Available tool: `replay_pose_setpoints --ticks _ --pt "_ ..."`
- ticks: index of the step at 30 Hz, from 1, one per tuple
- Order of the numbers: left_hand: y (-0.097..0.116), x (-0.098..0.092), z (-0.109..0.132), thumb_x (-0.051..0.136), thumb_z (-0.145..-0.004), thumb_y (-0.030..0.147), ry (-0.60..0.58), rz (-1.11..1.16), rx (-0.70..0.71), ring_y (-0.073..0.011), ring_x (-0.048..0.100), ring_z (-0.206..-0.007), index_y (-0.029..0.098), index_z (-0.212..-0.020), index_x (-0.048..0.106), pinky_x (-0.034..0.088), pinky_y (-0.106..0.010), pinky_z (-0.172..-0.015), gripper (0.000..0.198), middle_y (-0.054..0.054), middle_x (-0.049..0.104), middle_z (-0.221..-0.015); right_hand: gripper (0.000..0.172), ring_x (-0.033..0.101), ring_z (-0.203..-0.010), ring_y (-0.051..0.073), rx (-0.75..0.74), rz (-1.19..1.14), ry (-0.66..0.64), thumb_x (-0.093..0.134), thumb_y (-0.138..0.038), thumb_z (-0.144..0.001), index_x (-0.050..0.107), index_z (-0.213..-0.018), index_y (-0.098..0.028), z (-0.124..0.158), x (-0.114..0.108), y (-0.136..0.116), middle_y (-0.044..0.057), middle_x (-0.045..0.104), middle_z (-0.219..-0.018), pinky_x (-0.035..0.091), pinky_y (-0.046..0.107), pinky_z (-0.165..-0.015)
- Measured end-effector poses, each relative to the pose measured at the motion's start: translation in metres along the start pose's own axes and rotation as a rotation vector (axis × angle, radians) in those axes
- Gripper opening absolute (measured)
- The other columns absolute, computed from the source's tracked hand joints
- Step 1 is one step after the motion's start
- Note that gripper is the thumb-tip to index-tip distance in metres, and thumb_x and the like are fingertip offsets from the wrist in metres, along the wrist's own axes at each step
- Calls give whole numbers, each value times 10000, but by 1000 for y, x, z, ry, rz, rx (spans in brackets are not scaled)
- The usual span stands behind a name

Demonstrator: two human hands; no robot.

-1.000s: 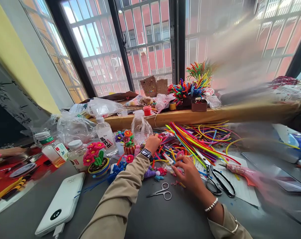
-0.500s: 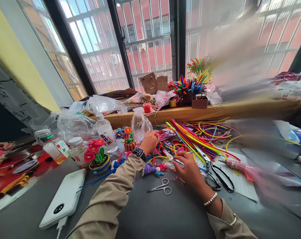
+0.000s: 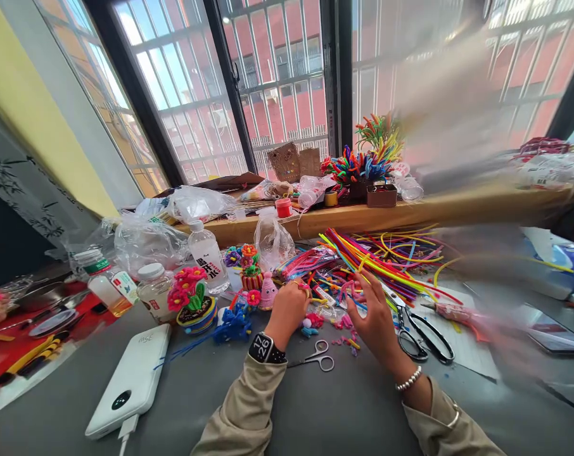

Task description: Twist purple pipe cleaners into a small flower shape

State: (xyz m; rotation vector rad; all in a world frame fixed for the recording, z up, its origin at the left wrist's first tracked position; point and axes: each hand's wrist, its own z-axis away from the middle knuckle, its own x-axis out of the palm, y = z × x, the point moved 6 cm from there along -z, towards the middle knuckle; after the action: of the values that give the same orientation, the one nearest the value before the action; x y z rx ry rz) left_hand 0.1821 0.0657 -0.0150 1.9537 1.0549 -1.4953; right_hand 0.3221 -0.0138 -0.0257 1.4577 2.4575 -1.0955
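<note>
1. Two hands: left hand (image 3: 289, 310) curled, I cannot tell around what; right hand (image 3: 373, 316) open, at the fuzzy stems (image 3: 401, 278) on the table (image 3: 344, 418).
2. Small scissors (image 3: 315, 359) lie beside the watch (image 3: 262, 347); a sweeping sleeve (image 3: 244, 402) could drag them.
3. Stems overlap; tugging one could scatter others.

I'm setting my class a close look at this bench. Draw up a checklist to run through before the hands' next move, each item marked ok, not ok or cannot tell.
1. Small scissors well away from the left cuff: not ok; the blades end beside it.
2. Large scissors clear of the coloured stems: not ok; the blades reach in among them.
3. Left hand empty: cannot tell; its curled fingers hide the palm.
4. Right hand empty: cannot tell; something yellow shows at the fingertips.
5. Clear bottle standing: ok.
</note>
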Motion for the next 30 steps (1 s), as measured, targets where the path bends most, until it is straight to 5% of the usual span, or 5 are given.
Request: replay_pose_setpoints --ticks 6,10,14,25,30 --pt "-11 6 1 534 -725 272 14 47 -16 -200 513 -928 208 -1041 540 409 -303 -761 323 -77 561 -995 405 316 -1186 251 -84 85 49 420 -202 -757 433 -1162 -181 -1 -5 -7 108 363 -1274 306 452 -936" --pt "-9 11 -2 432 -782 195 -37 -6 -49 -192 538 -882 148 -893 596 412 -299 -749 204 -104 572 -947 218 560 -830 184 -47 2 -230 409 -207 -772 575 -908 -169 4 13 -6 81 597 -906 433 318 -746" --pt "-11 8 -6 348 -825 197 6 40 -131 -176 565 -820 133 -836 601 426 -276 -698 262 -100 605 -861 227 532 -529 136 0 10 -491 405 -249 -785 598 -886 -186 15 29 -8 0 593 -596 397 239 -526" --pt "-12 -57 24 360 -834 215 809 330 -43 -145 533 -957 177 -997 555 403 -289 -850 256 -73 598 -972 218 542 -581 132 14 -14 -475 405 -238 -792 593 -892 -191 14 30 -8 10 628 -706 399 234 -564" --pt "-3 -41 14 385 -821 245 579 341 59 -147 529 -961 195 -995 575 415 -287 -841 263 -64 590 -1018 213 551 -648 141 9 -59 -427 396 -200 -794 582 -896 -185 14 31 -8 25 618 -757 417 242 -601"
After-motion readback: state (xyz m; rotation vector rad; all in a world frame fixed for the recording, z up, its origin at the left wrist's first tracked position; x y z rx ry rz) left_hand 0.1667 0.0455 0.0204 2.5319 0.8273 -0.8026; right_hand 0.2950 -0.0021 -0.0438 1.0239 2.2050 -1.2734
